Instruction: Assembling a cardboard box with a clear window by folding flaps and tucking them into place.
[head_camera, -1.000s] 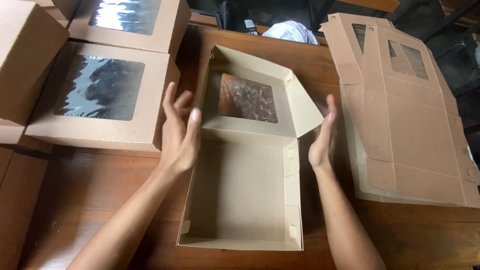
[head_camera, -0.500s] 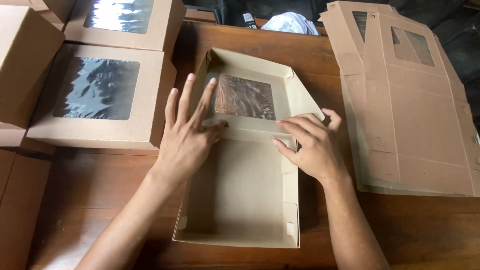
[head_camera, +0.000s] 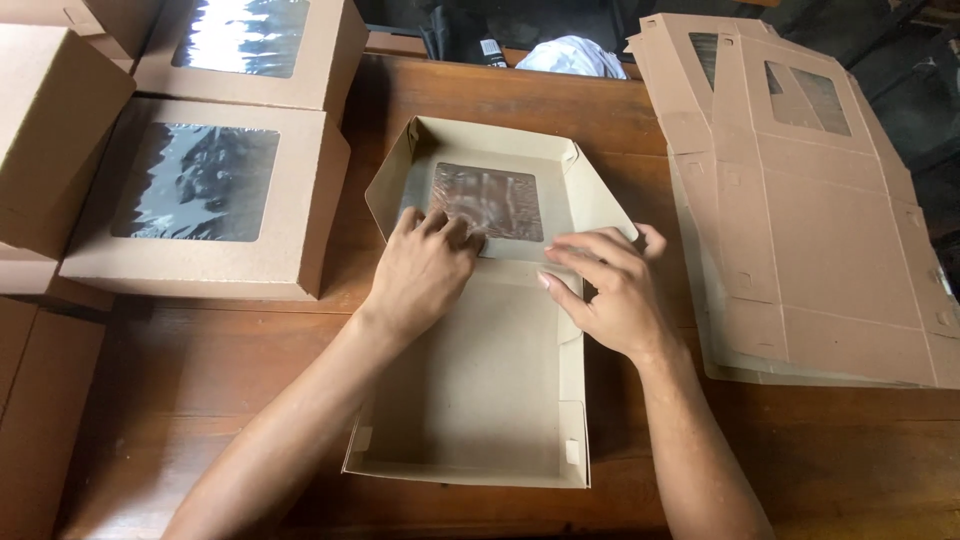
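Left hand fingers now curled, right hand pressing box lid

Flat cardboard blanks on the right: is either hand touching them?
No, the flat cardboard blanks lie apart; both the left hand and right hand press the open box.

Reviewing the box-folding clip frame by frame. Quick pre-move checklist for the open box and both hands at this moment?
1. Left hand on the lid near the fold line, fingers at the window edge: ok.
2. Right hand on the lid's right side, thumb out past the flap: ok.
3. Box base flat on the table, side walls up: ok.
4. Front corner tabs of the base locked in: cannot tell.
5. Lid window film intact: ok; glare hides fine detail.
6. Room around the box: finished boxes to the left and the stack of flat blanks to the right both lie apart from it: ok.
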